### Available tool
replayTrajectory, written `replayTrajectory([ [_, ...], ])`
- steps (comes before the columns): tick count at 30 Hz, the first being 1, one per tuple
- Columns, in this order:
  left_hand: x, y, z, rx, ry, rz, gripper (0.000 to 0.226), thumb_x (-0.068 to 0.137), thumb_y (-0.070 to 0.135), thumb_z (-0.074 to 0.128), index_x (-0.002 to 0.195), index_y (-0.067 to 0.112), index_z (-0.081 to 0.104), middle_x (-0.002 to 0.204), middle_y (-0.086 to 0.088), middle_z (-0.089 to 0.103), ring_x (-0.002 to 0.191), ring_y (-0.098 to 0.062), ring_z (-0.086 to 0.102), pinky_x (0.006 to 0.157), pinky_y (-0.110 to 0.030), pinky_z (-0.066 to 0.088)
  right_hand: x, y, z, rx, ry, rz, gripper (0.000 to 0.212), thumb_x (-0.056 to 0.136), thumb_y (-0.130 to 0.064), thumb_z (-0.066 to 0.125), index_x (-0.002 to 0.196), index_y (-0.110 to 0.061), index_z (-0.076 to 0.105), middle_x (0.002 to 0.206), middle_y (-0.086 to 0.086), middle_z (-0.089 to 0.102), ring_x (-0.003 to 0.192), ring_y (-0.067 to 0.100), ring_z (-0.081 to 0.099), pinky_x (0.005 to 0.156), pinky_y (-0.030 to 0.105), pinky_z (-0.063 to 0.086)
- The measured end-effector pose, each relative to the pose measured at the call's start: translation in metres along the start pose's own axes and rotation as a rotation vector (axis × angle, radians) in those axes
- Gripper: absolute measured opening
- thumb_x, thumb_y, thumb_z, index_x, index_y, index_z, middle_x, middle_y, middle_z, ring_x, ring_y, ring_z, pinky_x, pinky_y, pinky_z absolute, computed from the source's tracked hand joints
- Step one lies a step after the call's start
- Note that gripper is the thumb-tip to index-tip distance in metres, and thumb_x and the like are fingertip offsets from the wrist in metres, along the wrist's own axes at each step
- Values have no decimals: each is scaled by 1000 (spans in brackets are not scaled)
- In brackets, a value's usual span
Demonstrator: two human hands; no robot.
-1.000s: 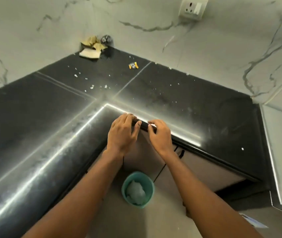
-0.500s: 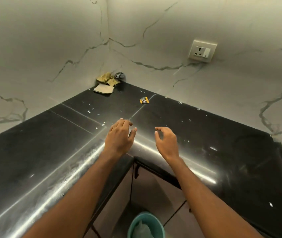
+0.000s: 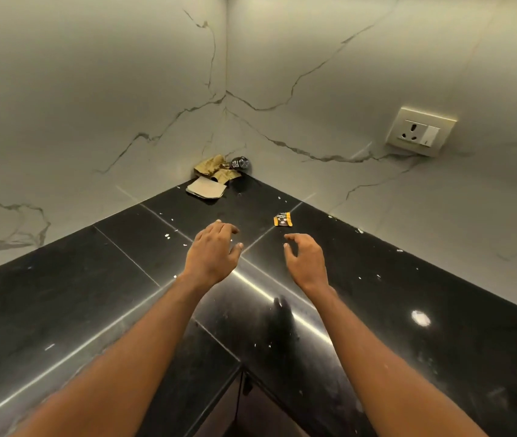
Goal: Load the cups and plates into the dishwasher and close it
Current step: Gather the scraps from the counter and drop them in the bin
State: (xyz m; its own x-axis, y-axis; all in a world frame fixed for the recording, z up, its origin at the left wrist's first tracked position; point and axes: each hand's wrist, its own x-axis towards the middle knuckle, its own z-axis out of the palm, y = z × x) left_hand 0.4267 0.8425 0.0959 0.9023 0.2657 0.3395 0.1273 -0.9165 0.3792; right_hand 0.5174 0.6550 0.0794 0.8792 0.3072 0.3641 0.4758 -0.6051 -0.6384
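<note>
— What's on the far left?

— A marble-veined wall [image 3: 61, 105] above a black counter [image 3: 61, 310] that bends round an inner corner. In the back corner lie crumpled brown paper [image 3: 216, 170], a flat cardboard scrap [image 3: 205, 188] just in front of it, and a small dark round object [image 3: 241, 164] against the wall.

— And the hands?

— The left hand [image 3: 211, 253] hangs palm down over the counter seam, fingers loosely bent, holding nothing. A yellow-and-black sachet [image 3: 282, 221] lies just beyond the gap between the hands. The right hand [image 3: 306, 260] is beside the left, fingers slackly curled, thumb apart, also empty.

— Further right?

— A wall socket [image 3: 419, 131] with a switch.

— The dishwasher?

— Under the counter's inner corner, at the bottom edge, a dark panel [image 3: 219, 405] sits flush; it is too dim to tell whether that is it.
</note>
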Motion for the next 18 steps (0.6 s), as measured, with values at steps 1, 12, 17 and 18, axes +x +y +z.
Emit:
replayTrajectory([
  [1,10,-5,5,9,9,4,39,92,34,56,127,19,52,133,-2,54,139,-19,34,111,-37,29,10,4,5,0,-16,7,25,91,-13,60,116,-10,66,114,3,65,100,13,61,84,13,38],
  [12,171,-106,92,159,-157,-73,58,92,39,53,143,14,36,150,-5,37,144,-21,23,114,-41,28,144,64,102,-143,-135,234,21,91,-16,54,109,-11,62,112,7,59,98,23,57,79,30,43],
  [17,230,-147,126,197,-249,-164,64,96,44,43,146,8,29,152,-12,32,142,-26,26,112,-45,29,180,78,138,-327,-186,339,39,94,-39,46,123,-14,54,126,10,51,114,30,50,92,41,44],
  [18,235,-151,128,211,-257,-174,63,96,44,42,145,6,31,151,-13,33,141,-27,28,111,-46,30,182,79,141,-379,-186,333,39,95,-39,47,124,-14,54,127,11,51,115,30,49,93,42,44],
])
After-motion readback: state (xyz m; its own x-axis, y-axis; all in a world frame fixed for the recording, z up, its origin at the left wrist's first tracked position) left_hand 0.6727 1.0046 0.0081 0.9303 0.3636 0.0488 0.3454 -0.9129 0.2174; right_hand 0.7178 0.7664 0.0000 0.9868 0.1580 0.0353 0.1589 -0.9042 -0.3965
